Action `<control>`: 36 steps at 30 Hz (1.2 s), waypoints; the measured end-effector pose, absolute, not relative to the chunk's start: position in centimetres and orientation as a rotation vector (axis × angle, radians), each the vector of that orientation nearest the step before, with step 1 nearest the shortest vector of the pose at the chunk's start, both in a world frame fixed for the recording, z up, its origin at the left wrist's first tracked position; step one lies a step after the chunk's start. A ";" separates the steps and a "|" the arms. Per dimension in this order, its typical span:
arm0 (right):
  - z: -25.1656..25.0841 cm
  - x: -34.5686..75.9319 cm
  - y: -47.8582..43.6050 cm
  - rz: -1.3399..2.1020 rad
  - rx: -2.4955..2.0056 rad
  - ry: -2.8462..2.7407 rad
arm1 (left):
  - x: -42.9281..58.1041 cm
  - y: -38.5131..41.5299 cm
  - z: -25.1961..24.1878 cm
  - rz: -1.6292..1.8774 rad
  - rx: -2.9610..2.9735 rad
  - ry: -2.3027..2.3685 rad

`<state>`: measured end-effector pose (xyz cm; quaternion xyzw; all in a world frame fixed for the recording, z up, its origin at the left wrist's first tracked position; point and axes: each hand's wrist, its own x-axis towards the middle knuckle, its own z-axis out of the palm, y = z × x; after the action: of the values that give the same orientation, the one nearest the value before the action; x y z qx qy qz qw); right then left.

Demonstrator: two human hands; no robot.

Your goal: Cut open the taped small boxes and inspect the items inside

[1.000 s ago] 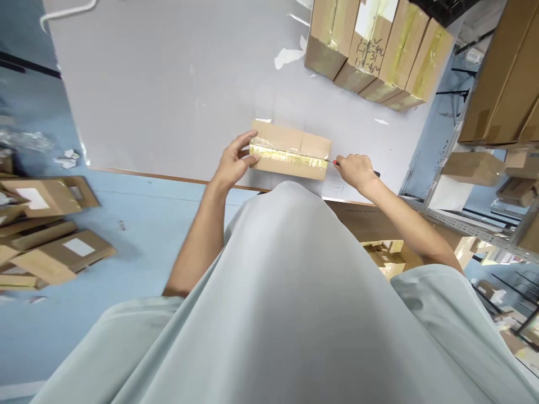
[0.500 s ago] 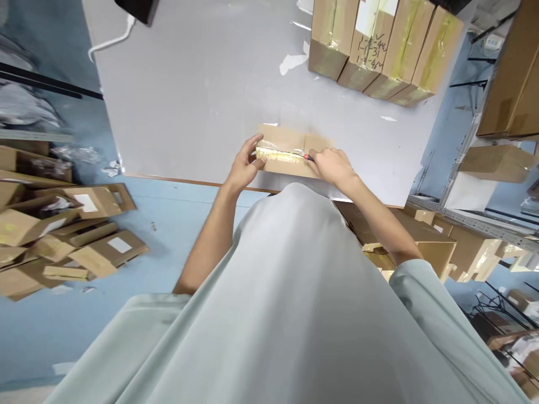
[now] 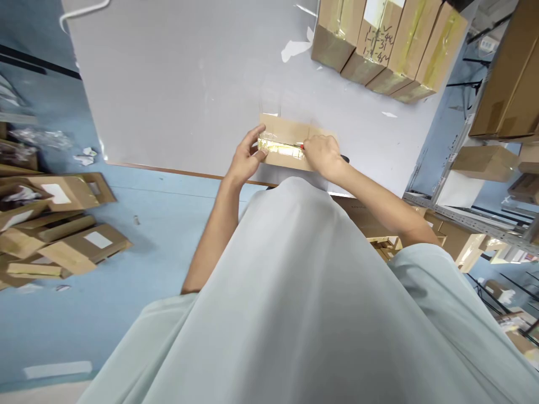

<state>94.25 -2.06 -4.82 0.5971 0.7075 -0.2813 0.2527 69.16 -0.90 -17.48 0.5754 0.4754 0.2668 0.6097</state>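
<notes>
A small cardboard box (image 3: 283,130) sealed with a yellowish tape strip (image 3: 278,148) lies near the front edge of the white table (image 3: 177,90). My left hand (image 3: 246,159) grips the box's left end, fingers curled over it. My right hand (image 3: 322,154) is closed on a red-handled cutter (image 3: 301,147), its tip on the tape seam near the middle of the box. A dark end of the tool shows behind my right wrist.
Several taped cardboard boxes (image 3: 385,47) stand at the table's back right. More cartons lie on the blue floor at left (image 3: 63,224). Metal shelving with boxes (image 3: 497,140) runs along the right. An open carton (image 3: 370,224) sits under the table edge.
My right hand has drawn the cutter leftward along the tape seam, from the box's right end to about its middle. My left hand stays on the left end.
</notes>
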 end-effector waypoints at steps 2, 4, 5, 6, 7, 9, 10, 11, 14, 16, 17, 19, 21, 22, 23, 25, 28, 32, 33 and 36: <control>-4.2 95.6 -2.4 -0.689 1.612 1.780 | 69.2 -0.9 -17.4 0.614 1.325 1.096; -3.3 97.2 -3.1 -0.654 1.611 1.711 | 69.2 -1.0 -17.6 0.618 1.319 1.105; -2.8 97.8 -3.6 -0.654 1.621 1.714 | 69.2 -1.1 -17.7 0.617 1.316 1.107; -2.4 98.2 -4.1 -0.658 1.633 1.721 | 69.1 -1.2 -17.8 0.615 1.316 1.108; -2.0 98.4 -4.5 -0.659 1.647 1.725 | 69.1 -1.3 -17.9 0.613 1.320 1.108; -1.3 98.3 -5.3 -0.666 1.661 1.714 | 69.1 -1.4 -18.1 0.612 1.341 1.107; -0.9 98.0 -5.5 -0.674 1.663 1.704 | 69.1 -1.5 -18.1 0.613 1.354 1.107; -0.6 97.7 -5.8 -0.679 1.669 1.697 | 69.1 -1.5 -18.1 0.615 1.366 1.106; 0.2 96.9 -6.1 -0.698 1.704 1.727 | 69.1 -1.6 -17.9 0.613 1.387 1.108; 0.4 96.5 -6.0 -0.719 1.714 1.782 | 69.2 -1.6 -17.8 0.613 1.387 1.110; 0.2 96.3 -5.9 -0.731 1.712 1.808 | 69.2 -1.5 -17.7 0.614 1.386 1.110; -0.6 95.9 -5.4 -0.751 1.700 1.834 | 69.2 -1.5 -17.7 0.611 1.383 1.107; -1.8 95.7 -4.8 -0.761 1.686 1.835 | 69.2 -1.5 -17.8 0.607 1.376 1.103; -2.4 95.6 -4.5 -0.760 1.679 1.836 | 69.2 -1.5 -17.9 0.607 1.370 1.101; -2.9 95.6 -4.2 -0.757 1.671 1.840 | 69.2 -1.5 -18.0 0.608 1.363 1.099; -3.7 95.4 -3.7 -0.748 1.649 1.857 | 69.2 -1.5 -18.2 0.618 1.357 1.099; -4.2 94.8 -3.0 -0.731 1.606 1.884 | 69.1 -1.3 -18.5 0.624 1.366 1.096; -4.4 93.2 -2.7 -0.692 1.573 1.927 | 69.1 -1.2 -18.3 0.614 1.348 1.087; -4.5 92.8 -2.7 -0.681 1.578 1.938 | 69.2 -1.1 -18.1 0.615 1.344 1.088; -4.9 92.4 -3.0 -0.715 1.563 1.964 | 69.3 -1.1 -17.7 0.617 1.343 1.091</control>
<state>92.44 -2.96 -4.87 0.5779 0.7261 -0.2643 0.2628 69.27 -1.13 -17.65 0.5811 0.4720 0.2668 0.6069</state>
